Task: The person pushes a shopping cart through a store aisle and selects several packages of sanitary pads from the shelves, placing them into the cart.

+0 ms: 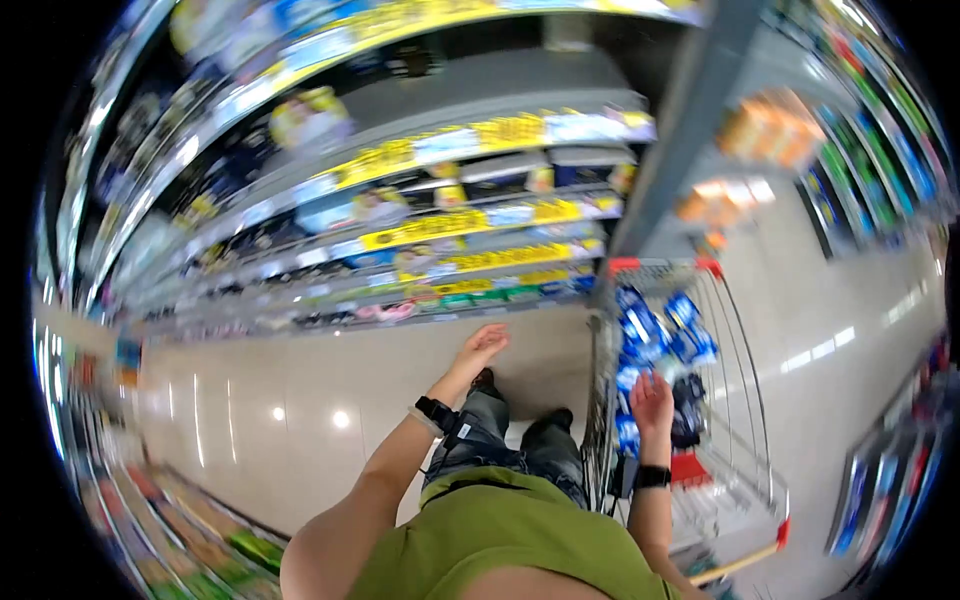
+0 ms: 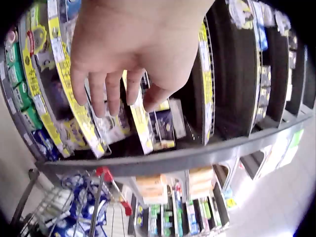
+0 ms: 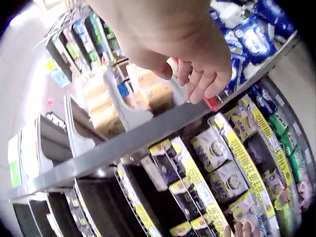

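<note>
My left hand [image 1: 484, 342] is held out in front of the shelves with its fingers loosely extended and nothing in them. In the left wrist view, the fingers of that hand [image 2: 136, 54] hang down before rows of boxed and bagged goods. Over the near side of a shopping cart [image 1: 745, 330] is my right hand [image 1: 652, 400], palm up and holding nothing. Several shiny blue-and-white packs [image 1: 640, 325] lie in the cart, close to the right hand. A dark bag [image 1: 688, 410] lies beside them.
Long shelves [image 1: 450, 150] with yellow price strips run across the front, ending at a grey post [image 1: 690, 130]. Orange boxes [image 1: 770, 130] sit on the end display beyond it. More shelving [image 1: 885, 490] stands at right, and produce-coloured packs [image 1: 140, 520] line the lower left.
</note>
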`<state>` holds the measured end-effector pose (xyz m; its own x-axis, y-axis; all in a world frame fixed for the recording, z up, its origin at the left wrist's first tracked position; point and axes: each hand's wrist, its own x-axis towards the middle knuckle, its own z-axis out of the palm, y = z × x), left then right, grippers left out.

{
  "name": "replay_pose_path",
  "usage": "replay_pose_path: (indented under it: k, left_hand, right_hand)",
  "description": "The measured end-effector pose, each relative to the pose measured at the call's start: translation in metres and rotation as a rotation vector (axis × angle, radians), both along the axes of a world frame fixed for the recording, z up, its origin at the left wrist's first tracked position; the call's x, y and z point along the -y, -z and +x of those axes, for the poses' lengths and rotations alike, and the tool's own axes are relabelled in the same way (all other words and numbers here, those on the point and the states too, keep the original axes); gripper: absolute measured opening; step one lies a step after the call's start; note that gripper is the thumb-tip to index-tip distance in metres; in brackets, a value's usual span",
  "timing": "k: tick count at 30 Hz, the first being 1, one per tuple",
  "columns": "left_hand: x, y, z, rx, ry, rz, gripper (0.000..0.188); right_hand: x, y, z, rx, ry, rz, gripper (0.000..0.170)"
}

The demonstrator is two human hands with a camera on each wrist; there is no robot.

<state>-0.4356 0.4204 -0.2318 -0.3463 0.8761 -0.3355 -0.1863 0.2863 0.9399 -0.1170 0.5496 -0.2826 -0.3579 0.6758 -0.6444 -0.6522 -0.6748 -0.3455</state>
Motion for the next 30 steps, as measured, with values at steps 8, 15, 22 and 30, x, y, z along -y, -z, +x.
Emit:
replay_pose_path:
  k: [8,15,22,30]
  left_hand:
    - [0.072,-0.008,-0.098,0.019,-0.375,0.052,0.036]
    - [0.142,-0.006,-0.206,-0.061,-0.529,0.201,0.030]
    - [0.221,-0.044,-0.312,-0.276,-0.722,0.280,0.029]
    - [0.243,-0.103,-0.396,-0.519,-0.785,0.299,0.038]
  right_hand:
    - [0.002,-0.070,-0.136,0.127,-0.388,0.345,0.028]
    - [0.037,-0.111,-0.288,0.232,-0.649,0.635,0.025]
    - [0.076,-0.166,-0.456,0.162,-0.877,0.942,0.020]
    - [0.087,-0.209,-0.549,0.008,-0.926,1.188,0.024]
